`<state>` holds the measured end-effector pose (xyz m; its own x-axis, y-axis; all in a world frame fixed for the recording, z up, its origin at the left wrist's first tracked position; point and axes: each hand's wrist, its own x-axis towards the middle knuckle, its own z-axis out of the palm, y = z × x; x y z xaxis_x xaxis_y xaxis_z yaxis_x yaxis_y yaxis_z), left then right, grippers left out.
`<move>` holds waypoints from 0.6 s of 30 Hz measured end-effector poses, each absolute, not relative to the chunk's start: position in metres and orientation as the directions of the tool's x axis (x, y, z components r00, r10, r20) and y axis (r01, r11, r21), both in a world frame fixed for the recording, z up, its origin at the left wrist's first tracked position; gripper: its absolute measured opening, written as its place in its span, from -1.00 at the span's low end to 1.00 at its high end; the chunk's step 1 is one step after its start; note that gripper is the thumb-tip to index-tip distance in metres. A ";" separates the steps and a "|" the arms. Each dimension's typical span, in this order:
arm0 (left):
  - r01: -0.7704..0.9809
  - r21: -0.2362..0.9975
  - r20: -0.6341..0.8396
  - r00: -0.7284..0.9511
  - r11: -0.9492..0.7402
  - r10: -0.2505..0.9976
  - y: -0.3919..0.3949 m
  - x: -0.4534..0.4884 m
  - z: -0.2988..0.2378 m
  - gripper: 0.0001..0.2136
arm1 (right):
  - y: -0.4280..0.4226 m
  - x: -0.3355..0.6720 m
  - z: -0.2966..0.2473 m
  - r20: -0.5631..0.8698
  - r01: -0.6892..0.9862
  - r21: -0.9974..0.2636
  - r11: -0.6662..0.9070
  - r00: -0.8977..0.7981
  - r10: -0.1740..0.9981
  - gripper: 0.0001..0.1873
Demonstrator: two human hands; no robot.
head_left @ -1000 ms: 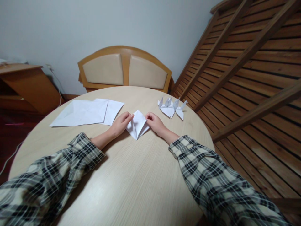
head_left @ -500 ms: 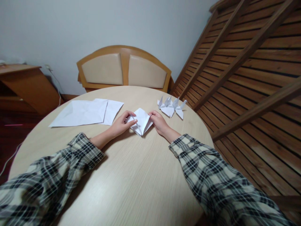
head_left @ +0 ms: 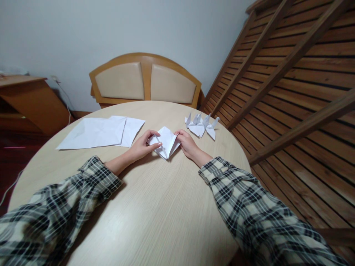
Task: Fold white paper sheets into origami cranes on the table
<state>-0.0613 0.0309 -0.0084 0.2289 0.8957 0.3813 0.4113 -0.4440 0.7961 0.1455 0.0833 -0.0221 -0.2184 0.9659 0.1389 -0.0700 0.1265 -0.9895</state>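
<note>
Folded paper (head_left: 166, 142) newly upturned, edges in tight pinch grip of left hand (head_left: 142, 146) and right hand (head_left: 188, 144).

You're not getting any readable text, label, brand or number in this view. The folded paper (head_left: 166, 142) you're holding is showing plain white, as are the flat sheets (head_left: 97, 132) and the paper cranes (head_left: 201, 125). The cabinet (head_left: 33, 99) top at far left is possibly carrying print, but it's too small to tell.

Folded paper (head_left: 165, 142) narrower; its side flaps up
</note>
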 end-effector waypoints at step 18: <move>0.373 0.832 0.338 0.248 -0.411 0.908 0.028 -0.060 -0.005 -0.63 | 0.084 0.146 -0.022 0.140 -0.068 -0.989 0.128 -0.216 0.966 -0.92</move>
<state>-0.0597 0.0281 -0.0048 0.2482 0.9079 0.3378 0.3729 -0.4113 0.8317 0.1461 0.0842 -0.0220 -0.2156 0.9664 0.1398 -0.0684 0.1279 -0.9894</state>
